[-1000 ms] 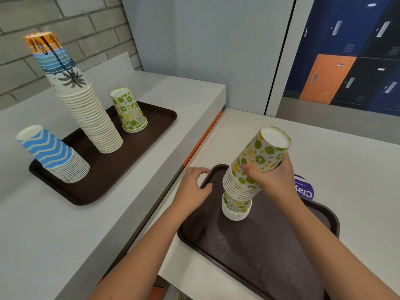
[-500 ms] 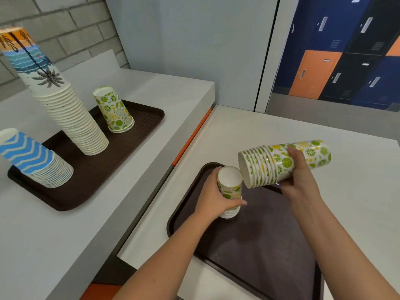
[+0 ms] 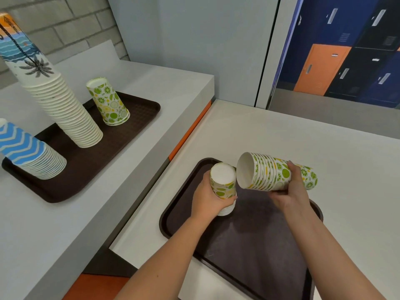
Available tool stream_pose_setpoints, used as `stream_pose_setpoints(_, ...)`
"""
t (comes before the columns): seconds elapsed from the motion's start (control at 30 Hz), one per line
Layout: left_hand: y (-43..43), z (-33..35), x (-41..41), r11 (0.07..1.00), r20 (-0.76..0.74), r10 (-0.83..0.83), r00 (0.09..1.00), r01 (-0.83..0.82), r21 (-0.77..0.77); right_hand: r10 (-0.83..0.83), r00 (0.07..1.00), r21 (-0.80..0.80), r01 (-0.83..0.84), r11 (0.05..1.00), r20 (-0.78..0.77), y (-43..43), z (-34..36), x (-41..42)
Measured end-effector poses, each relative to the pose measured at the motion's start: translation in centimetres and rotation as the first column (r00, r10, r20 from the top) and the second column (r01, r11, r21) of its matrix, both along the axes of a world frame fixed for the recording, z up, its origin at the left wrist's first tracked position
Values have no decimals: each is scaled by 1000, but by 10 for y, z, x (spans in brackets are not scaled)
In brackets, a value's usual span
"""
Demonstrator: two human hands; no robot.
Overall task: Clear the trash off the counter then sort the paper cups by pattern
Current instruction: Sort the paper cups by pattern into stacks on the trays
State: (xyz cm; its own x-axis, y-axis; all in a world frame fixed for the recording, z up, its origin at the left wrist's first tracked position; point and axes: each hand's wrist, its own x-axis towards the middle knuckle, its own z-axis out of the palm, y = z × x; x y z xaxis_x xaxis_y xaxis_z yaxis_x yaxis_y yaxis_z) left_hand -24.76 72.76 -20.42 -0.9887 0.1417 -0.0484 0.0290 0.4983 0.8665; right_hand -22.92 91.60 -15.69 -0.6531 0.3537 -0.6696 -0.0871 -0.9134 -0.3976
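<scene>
**As the lime cups are gathered, two part-stacks sit ready to join**

While three sorted stacks stand on the dark brown plastic tray point(image 3: 138, 113) on the raised grey counter point(image 3: 173, 83), the handling is at the lower white counter point(image 3: 281, 137). Those three are the nested paper cups with blue zigzags point(image 3: 26, 152), the tall column of paper cups topped by a palm-and-sea print point(image 3: 58, 100) and a short upturned stack of lime-print paper cups point(image 3: 109, 102). On the second dark brown tray point(image 3: 249, 245), the left hand point(image 3: 205, 199) is wrapped round a short upturned stack of lime-print cups point(image 3: 223, 182), which appears to rest near the tray's far-left corner. Just to its right, the right hand point(image 3: 292, 195) clasps a longer nested stack of the same print point(image 3: 268, 174). That stack is held on its side in the air, its open mouth close beside the short one. No trash shows, so the step looks to be sorting the citrus pattern. The next move probably calls for tipping the longer stack mouth-down and lining its rim up over the short stack's base before sliding it on
</scene>
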Motion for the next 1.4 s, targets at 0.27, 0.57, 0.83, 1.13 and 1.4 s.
stream_pose_setpoints(0.27,-6,2,-3,991,10,136,991,-136,9,17,999,-15,-16,1000,33,1,-7,3)
stream_pose_setpoints(0.57,-41,50,-30,927,-21,346,938,-338,160,96,995,-75,-96,993,-4,-18,-7,-18)
stream_pose_setpoints(0.83,-116,149,-108,875,-205,459,865,-399,276,231,972,-73,-233,970,-46,-64,23,-85)
stream_pose_setpoints(1.13,-184,277,-212,844,-525,500,689,-523,118,365,916,75,-357,931,-165,-136,88,-180)
stream_pose_setpoints(1.4,-202,248,-269,710,-579,462,672,-671,-212,413,880,188,-375,908,-235,-191,129,-253)
